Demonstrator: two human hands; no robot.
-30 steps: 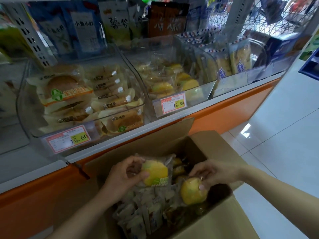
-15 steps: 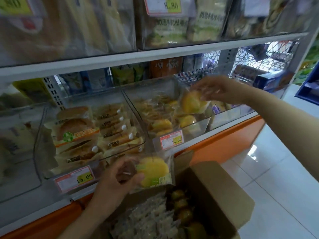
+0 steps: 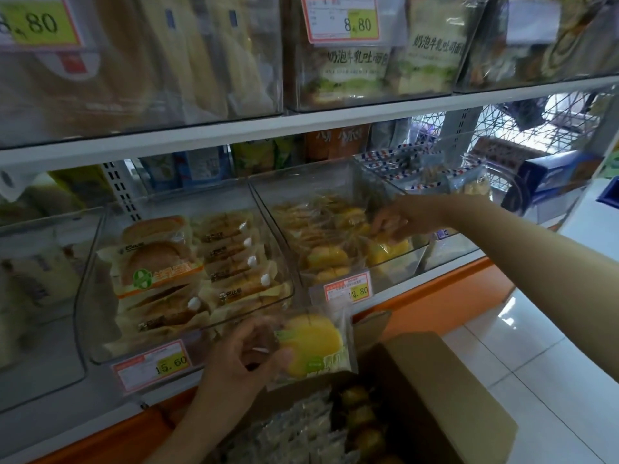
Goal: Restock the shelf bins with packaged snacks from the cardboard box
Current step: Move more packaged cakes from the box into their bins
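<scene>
Head camera view of a shop shelf seen from above. The left hand [image 3: 241, 356] pinches a clear packet holding a yellow cake [image 3: 313, 346] between thumb and curled fingers, just above the open cardboard box [image 3: 469, 413] and in front of the shelf edge. The right hand [image 3: 398, 222] reaches into the middle clear bin [image 3: 392, 272], tagged 12.80 [image 3: 348, 291], with its fingers bent down onto a second yellow cake packet [image 3: 388, 251] at the bin's front right corner; blur hides whether they grip it or only touch it. To the left, a bin [image 3: 83, 296] tagged 15.60 [image 3: 152, 365] holds wrapped bread. Inside the box lie small clear packets [image 3: 294, 430] beside a row of darker round cakes [image 3: 361, 416].
</scene>
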